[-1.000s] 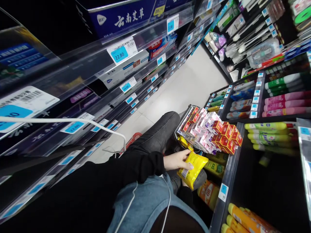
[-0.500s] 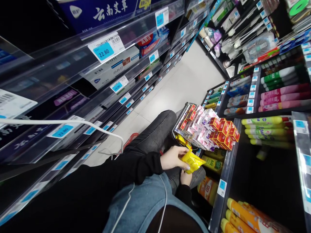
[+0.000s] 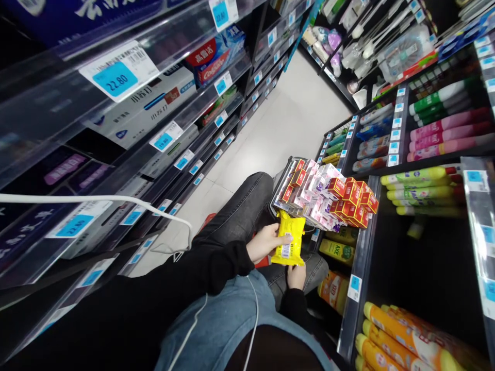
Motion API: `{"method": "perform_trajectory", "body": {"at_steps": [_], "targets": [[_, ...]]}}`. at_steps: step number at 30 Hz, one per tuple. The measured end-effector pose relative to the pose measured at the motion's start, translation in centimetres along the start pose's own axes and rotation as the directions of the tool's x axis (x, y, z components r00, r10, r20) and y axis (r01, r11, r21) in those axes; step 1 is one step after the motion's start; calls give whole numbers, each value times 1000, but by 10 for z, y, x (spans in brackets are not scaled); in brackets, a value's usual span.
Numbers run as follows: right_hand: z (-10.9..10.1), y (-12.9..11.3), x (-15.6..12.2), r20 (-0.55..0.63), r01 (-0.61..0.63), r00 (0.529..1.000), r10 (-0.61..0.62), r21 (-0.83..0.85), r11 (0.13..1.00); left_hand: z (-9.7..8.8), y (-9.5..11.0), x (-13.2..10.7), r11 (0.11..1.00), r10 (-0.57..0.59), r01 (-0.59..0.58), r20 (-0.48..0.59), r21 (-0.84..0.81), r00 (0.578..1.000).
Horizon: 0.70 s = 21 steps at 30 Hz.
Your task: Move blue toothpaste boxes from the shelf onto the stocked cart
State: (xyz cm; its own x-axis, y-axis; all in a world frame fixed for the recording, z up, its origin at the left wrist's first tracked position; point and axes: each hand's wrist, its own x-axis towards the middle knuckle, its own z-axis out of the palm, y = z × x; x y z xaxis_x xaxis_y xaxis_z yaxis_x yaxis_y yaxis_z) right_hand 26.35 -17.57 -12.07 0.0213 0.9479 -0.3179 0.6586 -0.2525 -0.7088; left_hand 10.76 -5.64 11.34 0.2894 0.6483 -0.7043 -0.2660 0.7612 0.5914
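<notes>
Packet (image 3: 286, 239) is turning upright from flat, barcode side now facing the camera, with the boxes (image 3: 328, 198) at its 1 o'clock. Left hand (image 3: 266, 242) is pinching its 9 o'clock edge; right hand (image 3: 297, 275) is touching its 6 o'clock edge, and I cannot tell its grip.

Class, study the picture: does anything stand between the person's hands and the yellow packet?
Nothing visible does. The left hand grips the yellow packet at its side; the right hand touches its lower edge.
</notes>
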Motion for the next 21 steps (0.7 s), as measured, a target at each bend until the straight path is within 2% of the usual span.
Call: {"method": "perform_trajectory", "body": {"at_steps": [3,5,7,8,9,11,12,13,15,17,19,21], "targets": [[15,18,-3,-111,-106,988,107,8,994,-2,-1,5,998,55,-55,-15,29,998],[15,18,-1,-104,-164,979,175,108,981,-5,-1,8,988,100,-98,-10,118,995],[6,8,2,19,-269,959,281,364,892,-9,-2,9,961,126,-133,45,242,991],[-1,0,2,135,-323,945,298,529,785,-12,-4,9,944,119,-142,92,299,989],[-8,-10,1,262,-369,929,259,679,635,-14,-6,10,928,95,-140,142,346,985],[-24,-34,-2,431,-428,900,60,849,310,-20,-13,10,887,25,-125,224,444,974],[-32,-47,-5,468,-453,883,-42,871,191,-22,-17,11,850,-1,-130,248,510,969],[-40,-58,-8,487,-477,864,-128,873,108,-25,-21,12,797,-14,-150,267,584,964],[-53,-76,-12,509,-517,827,-240,855,31,-30,-27,17,651,-15,-228,312,724,950],[-60,-85,-14,523,-540,808,-271,841,15,-35,-33,23,521,-12,-339,403,783,915],[-63,-87,-15,549,-571,792,-267,821,-4,-39,-37,29,461,-26,-437,504,772,863],[-60,-85,-16,570,-607,773,-279,792,-63,-42,-40,35,431,-44,-492,562,756,826]]}}
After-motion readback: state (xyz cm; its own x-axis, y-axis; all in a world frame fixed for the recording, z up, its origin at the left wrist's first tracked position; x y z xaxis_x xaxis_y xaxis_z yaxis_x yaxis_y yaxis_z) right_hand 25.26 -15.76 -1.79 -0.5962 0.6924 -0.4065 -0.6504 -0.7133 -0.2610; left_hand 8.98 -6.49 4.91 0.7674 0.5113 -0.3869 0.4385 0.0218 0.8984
